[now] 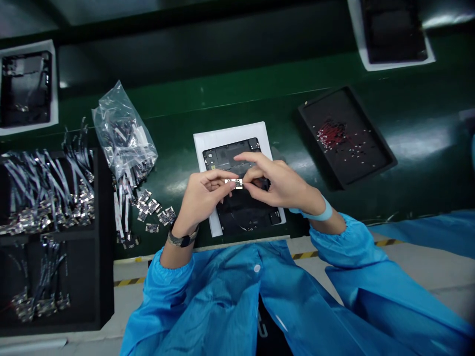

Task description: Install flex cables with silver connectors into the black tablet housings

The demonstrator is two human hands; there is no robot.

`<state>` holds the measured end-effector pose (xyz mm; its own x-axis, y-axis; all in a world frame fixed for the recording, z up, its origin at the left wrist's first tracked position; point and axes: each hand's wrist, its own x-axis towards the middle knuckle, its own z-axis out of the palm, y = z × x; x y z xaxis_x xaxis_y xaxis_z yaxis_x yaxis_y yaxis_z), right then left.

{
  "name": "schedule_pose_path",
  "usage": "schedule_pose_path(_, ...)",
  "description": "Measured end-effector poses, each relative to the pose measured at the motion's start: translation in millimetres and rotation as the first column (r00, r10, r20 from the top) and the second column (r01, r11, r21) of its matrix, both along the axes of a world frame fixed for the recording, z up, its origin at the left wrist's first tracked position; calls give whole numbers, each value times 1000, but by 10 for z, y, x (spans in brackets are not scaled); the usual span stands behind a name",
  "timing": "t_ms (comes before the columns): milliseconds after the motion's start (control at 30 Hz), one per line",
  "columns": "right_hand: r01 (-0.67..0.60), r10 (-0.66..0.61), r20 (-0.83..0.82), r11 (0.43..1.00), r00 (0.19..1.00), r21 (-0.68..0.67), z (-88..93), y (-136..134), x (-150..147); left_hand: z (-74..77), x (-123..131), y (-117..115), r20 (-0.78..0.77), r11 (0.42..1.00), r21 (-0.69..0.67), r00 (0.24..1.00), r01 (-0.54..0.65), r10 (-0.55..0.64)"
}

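Between my two hands is a small circuit board (pixel 238 184), held above a black device housing (pixel 243 220) that lies on a white sheet (pixel 232 134). My left hand (pixel 205 196) pinches the board's left end between thumb and fingers. The thumb and a finger of my right hand (pixel 277 182) close on its right end, with the index finger raised. My hands hide part of the housing. Several loose boards (pixel 152 228) lie on the green bench to the left.
A clear bag (pixel 122 128) of ribbon-cable boards lies left, beside a black divided tray (pixel 105 282) with more. A black tray (pixel 374 160) of red wires stands right. Other housings (pixel 25 89) on white sheets lie at the far left and upper right.
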<state>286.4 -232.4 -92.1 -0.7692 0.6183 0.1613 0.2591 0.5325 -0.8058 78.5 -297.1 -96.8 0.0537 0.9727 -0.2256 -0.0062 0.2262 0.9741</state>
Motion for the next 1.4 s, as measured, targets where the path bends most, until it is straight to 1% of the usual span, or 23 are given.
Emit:
schedule_pose_path(100,8,-10,-19,995,1000,-97,5,-13,-5,3,-2,0,-5,1000,0,1000,-8,8)
schedule_pose_path(200,20,-34,-55,973,998,-230,4,-13,-19,15,-5,-7,-19,1000,18,1000,2,-2)
schedule_pose_path(300,15,-51,-94,935,994,-356,-13,4,-37,22,-9,-13,-33,999,41,999,11,-10)
schedule_pose_path(400,-6,-57,-131,900,990,-435,-48,27,-53,17,-17,-16,-22,999,47,1000,14,-13)
schedule_pose_path(567,-90,-47,-223,818,974,-568,-110,41,-71,4,-31,-15,17,999,41,1000,4,-5)
schedule_pose_path(600,-101,-48,-234,807,971,-582,-118,41,-73,3,-33,-14,19,999,41,1000,5,-5)
schedule_pose_path(667,-107,-47,-241,804,969,-585,-128,43,-73,1,-37,-13,19,999,43,1000,6,-7)
schedule_pose_path(833,-95,-24,-207,832,978,-546,-119,55,-68,-7,-35,-15,-15,998,55,1000,5,-4)
schedule_pose_path(933,-95,-15,-188,821,982,-562,-104,50,-69,-2,-17,-23,-55,999,50,998,-7,10)
schedule_pose_path(1033,-73,-32,-169,812,985,-579,-104,40,-76,11,1,-26,-87,999,40,996,-31,34)
schedule_pose_path(1100,-91,-37,-191,779,981,-620,-123,43,-83,18,2,-22,-80,999,34,996,-42,45)
schedule_pose_path(1267,-214,-48,-307,614,951,-760,-206,83,-92,18,-25,-14,4,998,2,998,-56,56)
schedule_pose_path(1333,-234,-50,-321,580,946,-780,-228,89,-85,15,-33,-17,36,998,-13,998,-56,56)
schedule_pose_path(1400,-255,-44,-335,559,941,-789,-245,82,-79,16,-36,-23,67,998,-25,996,-53,54)
